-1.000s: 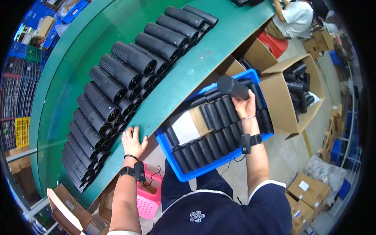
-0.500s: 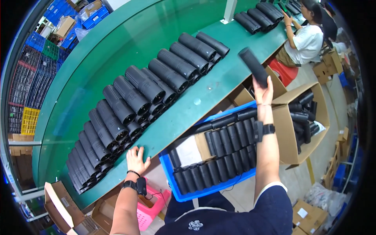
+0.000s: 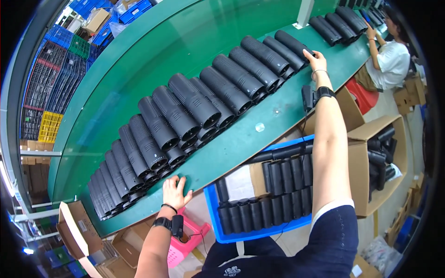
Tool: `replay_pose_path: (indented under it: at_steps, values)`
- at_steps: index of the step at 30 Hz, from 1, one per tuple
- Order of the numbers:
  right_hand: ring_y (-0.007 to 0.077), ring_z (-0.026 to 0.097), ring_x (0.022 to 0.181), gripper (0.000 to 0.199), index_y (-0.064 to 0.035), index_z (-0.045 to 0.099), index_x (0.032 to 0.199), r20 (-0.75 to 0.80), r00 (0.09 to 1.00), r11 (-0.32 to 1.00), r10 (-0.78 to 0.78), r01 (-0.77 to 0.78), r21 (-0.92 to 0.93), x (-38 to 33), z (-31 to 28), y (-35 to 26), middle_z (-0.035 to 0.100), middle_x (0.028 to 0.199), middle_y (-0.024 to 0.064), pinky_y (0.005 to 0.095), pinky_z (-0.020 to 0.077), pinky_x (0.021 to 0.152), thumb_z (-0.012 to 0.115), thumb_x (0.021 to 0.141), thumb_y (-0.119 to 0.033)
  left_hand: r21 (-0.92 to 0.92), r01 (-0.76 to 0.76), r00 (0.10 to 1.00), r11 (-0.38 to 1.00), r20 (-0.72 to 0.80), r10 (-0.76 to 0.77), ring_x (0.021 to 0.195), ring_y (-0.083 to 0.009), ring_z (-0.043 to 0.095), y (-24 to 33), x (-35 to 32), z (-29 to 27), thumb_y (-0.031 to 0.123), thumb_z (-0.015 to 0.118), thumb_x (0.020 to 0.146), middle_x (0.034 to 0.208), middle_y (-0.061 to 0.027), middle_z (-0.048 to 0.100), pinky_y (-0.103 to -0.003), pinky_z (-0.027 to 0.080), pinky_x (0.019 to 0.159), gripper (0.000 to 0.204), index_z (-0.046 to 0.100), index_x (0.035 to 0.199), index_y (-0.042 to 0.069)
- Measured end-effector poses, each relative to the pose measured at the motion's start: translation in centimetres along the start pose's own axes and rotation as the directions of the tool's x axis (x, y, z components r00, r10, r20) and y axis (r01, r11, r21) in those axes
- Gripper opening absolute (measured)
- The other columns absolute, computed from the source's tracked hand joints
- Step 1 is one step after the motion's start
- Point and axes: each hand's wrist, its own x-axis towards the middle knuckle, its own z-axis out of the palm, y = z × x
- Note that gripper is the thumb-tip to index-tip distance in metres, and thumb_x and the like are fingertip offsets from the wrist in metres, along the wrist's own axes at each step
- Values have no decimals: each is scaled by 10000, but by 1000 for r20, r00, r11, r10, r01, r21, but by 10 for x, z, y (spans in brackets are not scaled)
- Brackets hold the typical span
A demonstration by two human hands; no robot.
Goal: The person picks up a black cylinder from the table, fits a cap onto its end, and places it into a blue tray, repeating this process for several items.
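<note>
My right hand [image 3: 317,63] is reached far out to the right end of the row on the green table [image 3: 241,139]. Its fingers close around the near end of a ribbed black plastic cylinder [image 3: 292,42], which lies beside the last one of the row. A long stack of similar black cylinders [image 3: 194,102] runs diagonally along the table, their open ends toward me, with lower layers partly hidden. My left hand [image 3: 175,192] rests at the table's near edge, fingers spread and holding nothing, just in front of the stack.
Below the table edge stands a blue crate [image 3: 213,234] packed with black cylinders. A cardboard box [image 3: 359,171] to its right holds more. A pink stool [image 3: 185,238] is near my left arm. Another person [image 3: 389,60] sits at the far right, near more cylinders [image 3: 336,28].
My right hand has carried the cylinder up and away from above the crate to the row's right end, where it lies on the table. My left hand stays at the table edge.
</note>
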Motion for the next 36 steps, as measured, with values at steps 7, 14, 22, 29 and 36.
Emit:
replay_pose_path:
  at_steps: [7,14,22,29,36]
  values:
    - [260,526,1197,582,-106,599,1263,351,933,994,79,-47,-99,-10,3,0,581,1278,135,357,395,1010,739,779,-398,-12,20,1000,1000,21,-20,956,-327,455,-5,-3,-8,369,692,692,1064,-138,454,-449,390,846,546,561,1144,92]
    - [306,483,1257,766,-94,451,1391,282,955,921,-90,188,-341,-13,6,5,508,1350,207,356,375,1040,679,792,-514,0,-2,1000,1000,-4,2,966,-326,453,1,-5,-2,365,697,689,1067,-139,452,-453,390,857,562,555,1159,89]
    - [150,582,872,339,-11,576,1126,-333,932,958,-142,214,190,-123,-34,23,631,980,105,276,472,775,634,912,-268,-12,7,1000,1000,-8,-7,998,-349,472,-6,-14,9,347,716,684,1105,-151,480,-467,399,884,569,556,1176,109]
    - [115,578,623,127,-54,656,868,597,762,967,252,-179,-180,-432,-38,157,623,726,21,260,456,549,623,828,-170,-28,-12,998,1000,-67,11,938,-319,465,-9,0,6,336,698,699,1062,-126,463,-428,405,823,547,545,1168,101]
    - [404,533,1135,589,-31,434,1312,677,583,843,449,-26,-537,-615,93,233,542,1204,269,438,438,973,670,825,-266,-11,-41,997,999,-69,40,926,-320,459,-9,-6,10,326,704,696,1060,-126,456,-431,404,822,555,541,1172,93]
